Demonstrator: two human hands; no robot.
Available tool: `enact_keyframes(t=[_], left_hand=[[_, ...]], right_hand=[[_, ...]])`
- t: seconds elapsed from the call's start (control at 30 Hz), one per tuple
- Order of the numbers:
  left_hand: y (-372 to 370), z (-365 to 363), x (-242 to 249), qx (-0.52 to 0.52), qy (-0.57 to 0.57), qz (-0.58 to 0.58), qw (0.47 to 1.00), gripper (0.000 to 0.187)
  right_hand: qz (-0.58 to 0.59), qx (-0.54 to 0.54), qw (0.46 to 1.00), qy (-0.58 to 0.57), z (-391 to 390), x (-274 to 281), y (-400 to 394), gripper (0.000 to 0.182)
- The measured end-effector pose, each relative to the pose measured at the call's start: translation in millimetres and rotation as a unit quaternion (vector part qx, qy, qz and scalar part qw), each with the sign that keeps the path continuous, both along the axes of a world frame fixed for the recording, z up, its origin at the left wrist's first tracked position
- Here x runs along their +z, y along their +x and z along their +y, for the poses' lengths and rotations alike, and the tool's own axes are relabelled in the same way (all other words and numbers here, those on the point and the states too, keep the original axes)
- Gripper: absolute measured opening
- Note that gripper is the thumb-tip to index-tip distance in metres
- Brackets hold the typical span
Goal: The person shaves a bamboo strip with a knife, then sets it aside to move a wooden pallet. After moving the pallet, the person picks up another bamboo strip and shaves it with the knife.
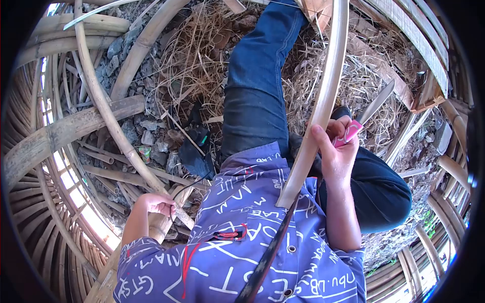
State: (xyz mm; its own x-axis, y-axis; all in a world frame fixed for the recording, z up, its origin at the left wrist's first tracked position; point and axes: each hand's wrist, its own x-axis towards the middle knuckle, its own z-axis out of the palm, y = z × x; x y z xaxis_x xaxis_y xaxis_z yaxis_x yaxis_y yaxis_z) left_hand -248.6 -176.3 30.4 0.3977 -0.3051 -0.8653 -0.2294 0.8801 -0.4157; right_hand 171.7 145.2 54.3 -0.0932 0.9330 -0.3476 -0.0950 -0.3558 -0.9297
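Observation:
My right hand (337, 151) is closed around the pink patterned handle of a knife (376, 106). Its bare blade points up and to the right. The thumb of that hand also presses on a long pale split bamboo strip (323, 101), which runs from the top edge down to my shirt front. At the left, my left hand (154, 204) has its fingers curled on a slender bamboo pole (113, 121); part of the grip is hidden. A thin black cord (178, 194) passes close to those fingertips.
Thick bamboo poles (76, 126) lie at the left, above grey stones (147, 137). A black pouch-like object (197, 156) rests beside my leg. Fibrous shavings (194, 55) cover the ground around my legs. Wooden slats (414, 35) stand at the upper right. A black strap (268, 257) crosses my shirt.

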Motion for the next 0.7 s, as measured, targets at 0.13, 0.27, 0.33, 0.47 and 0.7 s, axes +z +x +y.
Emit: enact_keyframes(t=[0.13, 0.27, 0.33, 0.47, 0.7], left_hand=[[42.1, 37.8, -14.3, -0.166, 0.067, 0.017, 0.984, 0.022], [77.3, 79.5, -28.1, -0.253, 0.088, 0.022, 0.963, 0.025], [92.9, 119.4, -17.5, -0.484, 0.091, 0.035, 0.870, 0.030], [105.4, 186.0, 6.9, -0.597, 0.369, 0.318, 0.637, 0.036], [206.5, 273.7, 45.4, -0.149, 0.632, 0.019, 0.760, 0.044]], right_hand=[[-0.004, 0.001, 1.000, -0.005, -1.3, -0.9, -2.0, 0.025], [-0.005, -0.004, 1.000, 0.017, -1.9, 2.6, -7.0, 0.024], [-0.052, 0.019, 0.997, 0.053, -3.2, -4.5, -5.6, 0.025], [-0.017, 0.028, 0.999, 0.012, -9.2, 3.0, -6.1, 0.025], [-0.010, 0.008, 1.000, -0.007, -22.4, 13.9, -11.2, 0.026]])
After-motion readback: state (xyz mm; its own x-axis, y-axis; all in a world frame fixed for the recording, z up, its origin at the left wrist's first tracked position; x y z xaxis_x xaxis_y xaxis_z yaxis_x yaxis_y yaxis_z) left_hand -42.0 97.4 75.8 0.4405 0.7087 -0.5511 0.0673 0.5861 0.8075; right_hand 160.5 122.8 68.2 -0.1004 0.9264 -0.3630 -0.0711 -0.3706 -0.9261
